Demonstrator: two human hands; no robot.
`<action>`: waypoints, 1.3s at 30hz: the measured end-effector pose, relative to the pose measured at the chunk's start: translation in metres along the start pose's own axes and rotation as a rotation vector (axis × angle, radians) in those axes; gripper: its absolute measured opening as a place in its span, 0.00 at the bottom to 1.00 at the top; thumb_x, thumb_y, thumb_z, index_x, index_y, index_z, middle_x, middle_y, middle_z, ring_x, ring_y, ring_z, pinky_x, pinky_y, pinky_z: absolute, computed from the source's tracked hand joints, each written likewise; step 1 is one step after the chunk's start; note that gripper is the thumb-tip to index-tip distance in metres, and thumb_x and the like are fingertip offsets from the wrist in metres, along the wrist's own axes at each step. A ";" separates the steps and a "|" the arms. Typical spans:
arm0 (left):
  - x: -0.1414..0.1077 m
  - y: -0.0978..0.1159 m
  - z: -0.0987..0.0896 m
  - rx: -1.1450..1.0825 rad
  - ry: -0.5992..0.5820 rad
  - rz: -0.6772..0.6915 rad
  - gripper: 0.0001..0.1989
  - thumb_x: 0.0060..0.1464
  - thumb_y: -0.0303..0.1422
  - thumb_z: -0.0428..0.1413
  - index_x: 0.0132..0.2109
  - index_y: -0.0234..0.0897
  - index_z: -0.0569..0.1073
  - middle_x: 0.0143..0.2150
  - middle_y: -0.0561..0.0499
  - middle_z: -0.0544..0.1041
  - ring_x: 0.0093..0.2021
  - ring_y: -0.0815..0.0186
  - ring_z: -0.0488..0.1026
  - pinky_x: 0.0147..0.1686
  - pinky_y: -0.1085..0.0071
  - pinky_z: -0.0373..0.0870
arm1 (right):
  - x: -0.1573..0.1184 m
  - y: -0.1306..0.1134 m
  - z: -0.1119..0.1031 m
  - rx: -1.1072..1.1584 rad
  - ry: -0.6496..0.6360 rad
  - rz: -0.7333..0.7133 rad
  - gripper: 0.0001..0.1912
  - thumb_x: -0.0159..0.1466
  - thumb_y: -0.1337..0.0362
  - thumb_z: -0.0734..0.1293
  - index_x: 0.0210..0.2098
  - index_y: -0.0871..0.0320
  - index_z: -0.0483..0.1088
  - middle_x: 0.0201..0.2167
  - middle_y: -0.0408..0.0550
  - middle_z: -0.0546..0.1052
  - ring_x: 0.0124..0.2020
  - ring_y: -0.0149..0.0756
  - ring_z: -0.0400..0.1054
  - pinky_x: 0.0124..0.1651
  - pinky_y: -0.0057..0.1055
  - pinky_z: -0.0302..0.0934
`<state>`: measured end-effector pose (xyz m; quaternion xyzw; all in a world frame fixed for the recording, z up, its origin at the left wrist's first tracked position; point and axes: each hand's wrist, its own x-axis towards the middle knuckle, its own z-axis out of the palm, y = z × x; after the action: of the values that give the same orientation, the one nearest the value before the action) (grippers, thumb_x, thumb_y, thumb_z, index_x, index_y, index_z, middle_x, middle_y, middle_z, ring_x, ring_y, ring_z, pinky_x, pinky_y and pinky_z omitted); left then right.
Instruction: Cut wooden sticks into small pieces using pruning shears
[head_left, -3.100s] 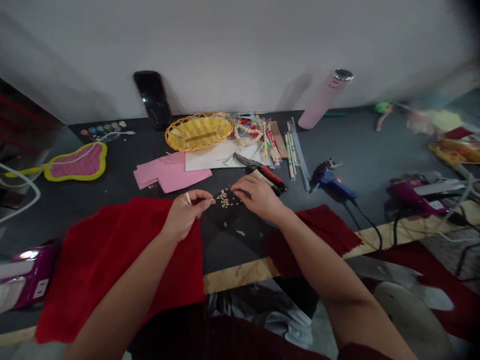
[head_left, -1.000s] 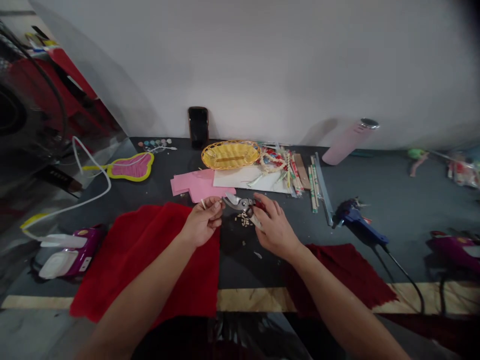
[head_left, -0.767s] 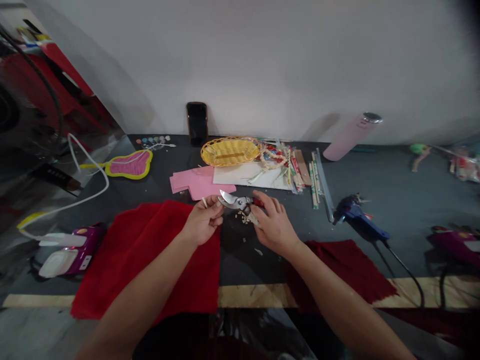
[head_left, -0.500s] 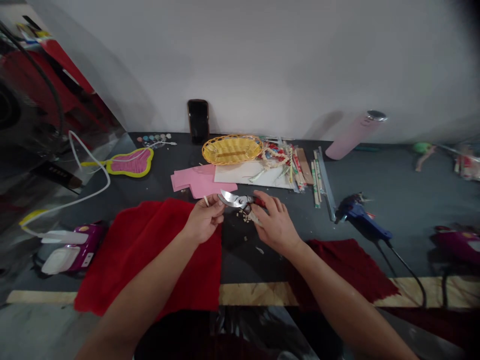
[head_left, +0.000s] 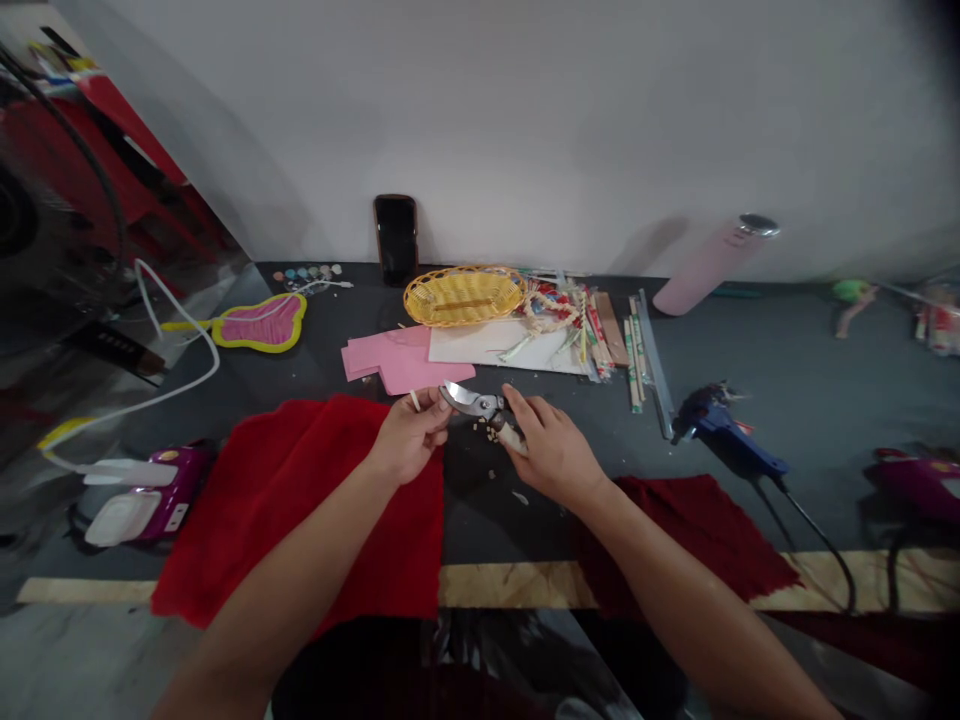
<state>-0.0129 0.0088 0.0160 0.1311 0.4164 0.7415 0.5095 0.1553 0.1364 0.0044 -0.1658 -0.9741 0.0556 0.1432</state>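
My right hand (head_left: 553, 448) grips a pair of pruning shears (head_left: 471, 402) with red handles, mostly hidden by the fingers. The steel jaws are open and point left, just short of my left hand (head_left: 409, 437). That hand pinches a thin pale stick (head_left: 415, 401) between thumb and fingers. Below the jaws, a small heap of pale cut pieces (head_left: 487, 431) lies on the dark tabletop (head_left: 480, 500), and a few stray bits lie nearer me. My left forearm rests above a red cloth (head_left: 300, 510).
A dark red cloth (head_left: 675, 530) lies at the right. Behind my hands are pink paper (head_left: 397, 360), a white sheet (head_left: 510, 345) and a yellow wicker basket (head_left: 465, 296). A blue glue gun (head_left: 724, 428) lies right, with bundled sticks (head_left: 634, 350) beyond. A phone (head_left: 395, 240) leans on the wall.
My right hand has picked up the shears from the table and holds them over the heap, and my left hand has raised the stick. The view has swung left and upward.
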 end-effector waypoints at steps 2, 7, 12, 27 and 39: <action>0.000 0.000 0.001 0.003 0.015 -0.006 0.14 0.39 0.30 0.67 0.25 0.32 0.68 0.19 0.59 0.60 0.18 0.79 0.49 0.16 0.82 0.47 | 0.000 -0.001 -0.001 -0.035 -0.025 0.010 0.34 0.61 0.63 0.61 0.64 0.62 0.48 0.45 0.60 0.70 0.41 0.48 0.66 0.44 0.42 0.62; -0.001 -0.001 0.003 -0.011 0.027 -0.018 0.14 0.39 0.30 0.67 0.25 0.32 0.68 0.21 0.57 0.65 0.17 0.80 0.50 0.15 0.82 0.47 | 0.000 -0.005 -0.004 -0.077 -0.059 0.046 0.33 0.60 0.65 0.61 0.63 0.63 0.51 0.43 0.59 0.72 0.38 0.46 0.68 0.40 0.37 0.63; -0.001 0.001 0.001 0.024 -0.001 0.007 0.12 0.41 0.31 0.66 0.26 0.32 0.70 0.22 0.56 0.66 0.18 0.80 0.51 0.16 0.82 0.49 | -0.003 -0.005 -0.004 -0.045 -0.060 0.106 0.29 0.61 0.63 0.61 0.61 0.58 0.55 0.43 0.54 0.74 0.33 0.43 0.70 0.34 0.34 0.62; 0.003 -0.007 -0.004 0.350 0.106 0.008 0.14 0.41 0.33 0.64 0.39 0.35 0.76 0.34 0.51 0.74 0.20 0.79 0.56 0.16 0.80 0.47 | 0.006 0.037 -0.005 0.738 0.311 0.499 0.14 0.58 0.57 0.66 0.40 0.54 0.60 0.36 0.47 0.75 0.33 0.36 0.70 0.36 0.35 0.63; 0.001 -0.010 -0.004 0.513 0.061 -0.018 0.11 0.47 0.35 0.61 0.38 0.34 0.74 0.33 0.51 0.73 0.18 0.80 0.53 0.17 0.79 0.45 | 0.011 0.032 -0.008 1.239 0.298 0.539 0.13 0.55 0.57 0.69 0.32 0.55 0.62 0.26 0.36 0.63 0.26 0.26 0.56 0.29 0.25 0.53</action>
<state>-0.0094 0.0089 0.0057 0.2298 0.6071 0.6107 0.4535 0.1579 0.1702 0.0099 -0.2955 -0.6577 0.6120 0.3249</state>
